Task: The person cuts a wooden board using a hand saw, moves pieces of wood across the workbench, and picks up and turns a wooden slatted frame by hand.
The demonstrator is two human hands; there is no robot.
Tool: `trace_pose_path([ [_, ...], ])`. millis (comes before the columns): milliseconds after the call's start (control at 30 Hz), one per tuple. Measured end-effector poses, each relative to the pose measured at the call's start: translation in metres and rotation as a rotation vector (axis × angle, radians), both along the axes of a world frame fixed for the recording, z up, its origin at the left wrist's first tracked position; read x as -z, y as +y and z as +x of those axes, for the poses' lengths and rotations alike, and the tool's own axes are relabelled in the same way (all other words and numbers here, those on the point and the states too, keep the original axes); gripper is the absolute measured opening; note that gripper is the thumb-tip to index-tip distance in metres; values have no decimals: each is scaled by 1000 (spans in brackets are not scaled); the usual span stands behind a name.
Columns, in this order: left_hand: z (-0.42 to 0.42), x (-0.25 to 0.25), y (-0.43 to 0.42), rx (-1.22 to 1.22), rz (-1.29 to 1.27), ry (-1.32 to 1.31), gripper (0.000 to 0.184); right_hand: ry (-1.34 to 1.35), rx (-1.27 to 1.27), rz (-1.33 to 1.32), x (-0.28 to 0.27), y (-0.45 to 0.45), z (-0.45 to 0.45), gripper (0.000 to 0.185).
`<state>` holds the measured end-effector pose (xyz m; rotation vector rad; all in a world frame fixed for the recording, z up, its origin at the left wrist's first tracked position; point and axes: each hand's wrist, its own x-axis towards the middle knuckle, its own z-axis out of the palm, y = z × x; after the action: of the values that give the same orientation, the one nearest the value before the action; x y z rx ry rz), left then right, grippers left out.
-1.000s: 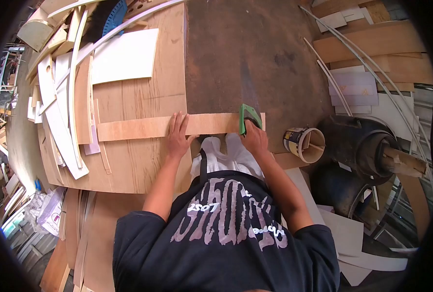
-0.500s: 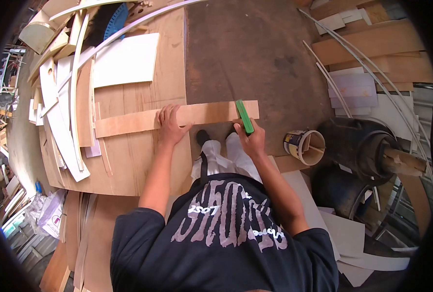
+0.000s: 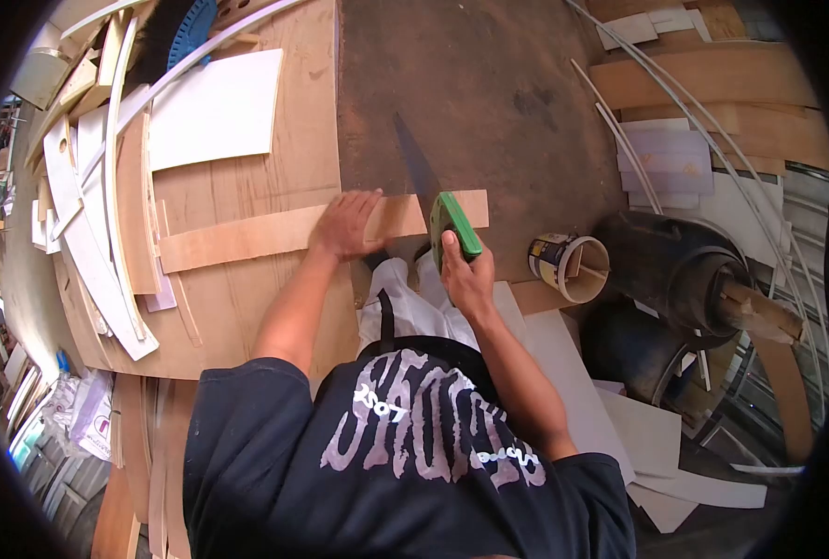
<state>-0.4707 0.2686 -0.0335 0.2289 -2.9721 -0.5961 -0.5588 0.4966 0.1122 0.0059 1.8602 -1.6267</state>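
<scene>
A long thin wooden strip (image 3: 246,238) lies across the plywood-topped bench (image 3: 293,307), its right end sticking out past the bench edge. My left hand (image 3: 347,224) rests on the strip near that edge, fingers stretched to the right and slightly blurred. My right hand (image 3: 467,270) is closed round the green handle of a saw (image 3: 452,226). The saw's dark blade (image 3: 416,166) points up and to the left, crossing the strip near its right end. Whether the teeth touch the wood cannot be made out.
White and wooden offcuts (image 3: 93,233) pile up at the left, beside a white panel (image 3: 217,110). A bucket (image 3: 568,267) and black drums (image 3: 666,270) stand at the right. Boards and long thin strips (image 3: 712,74) lie at the upper right.
The saw has swung from nearly end-on so that its blade shows, and it has moved left with my right hand. My left hand has shifted right along the strip. The view has moved slightly.
</scene>
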Motion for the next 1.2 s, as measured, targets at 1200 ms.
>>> trace_pose_path([
  [1200, -5, -18, -1, 42, 167, -129, 90, -271, 95, 224, -44, -64, -53, 43],
])
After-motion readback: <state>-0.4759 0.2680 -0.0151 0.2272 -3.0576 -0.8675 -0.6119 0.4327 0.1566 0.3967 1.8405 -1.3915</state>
